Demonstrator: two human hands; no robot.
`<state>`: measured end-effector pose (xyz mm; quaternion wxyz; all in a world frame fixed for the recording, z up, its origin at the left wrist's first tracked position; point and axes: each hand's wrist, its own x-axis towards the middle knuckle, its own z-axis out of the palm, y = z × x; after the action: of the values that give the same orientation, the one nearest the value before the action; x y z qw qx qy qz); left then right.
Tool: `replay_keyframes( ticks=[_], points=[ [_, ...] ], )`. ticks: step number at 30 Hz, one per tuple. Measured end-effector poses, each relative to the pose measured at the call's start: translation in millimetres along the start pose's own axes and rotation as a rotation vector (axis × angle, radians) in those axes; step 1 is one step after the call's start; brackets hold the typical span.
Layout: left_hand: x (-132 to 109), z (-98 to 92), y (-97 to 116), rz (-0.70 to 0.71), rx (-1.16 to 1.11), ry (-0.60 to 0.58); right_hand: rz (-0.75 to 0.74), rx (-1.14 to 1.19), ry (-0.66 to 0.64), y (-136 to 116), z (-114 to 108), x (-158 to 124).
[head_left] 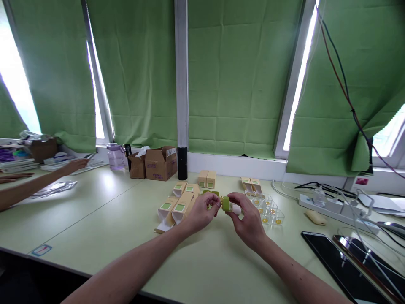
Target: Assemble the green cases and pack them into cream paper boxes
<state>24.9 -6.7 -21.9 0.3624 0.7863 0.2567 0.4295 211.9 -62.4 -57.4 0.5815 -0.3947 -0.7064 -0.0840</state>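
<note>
Above the middle of the table, my left hand (205,210) and my right hand (248,217) meet fingertip to fingertip. Between my right thumb and fingers is a small green-and-white piece (225,203), its white end toward the palm. My left fingers pinch close to its yellow tip; what they grip is mostly covered. Left of my left hand lie several open beige cartons (179,207) with green labels. Right behind my right hand stand several small clear cups (278,218) with yellow centres.
Two upright cartons (207,179) and a black cylinder (182,163) stand at the back, beside a brown cardboard box (160,164). A power strip (335,209) with cables and a dark tablet (325,257) lie right. Another person's arm (41,181) reaches in at left.
</note>
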Motion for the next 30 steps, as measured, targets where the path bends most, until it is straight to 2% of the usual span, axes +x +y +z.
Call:
replay_keyframes(
  ticks=[30],
  points=[
    [0.4,-5.3,-8.5,0.009,0.053,0.025,0.059,0.019,-0.019,3.6,-1.1,-0.6]
  ],
)
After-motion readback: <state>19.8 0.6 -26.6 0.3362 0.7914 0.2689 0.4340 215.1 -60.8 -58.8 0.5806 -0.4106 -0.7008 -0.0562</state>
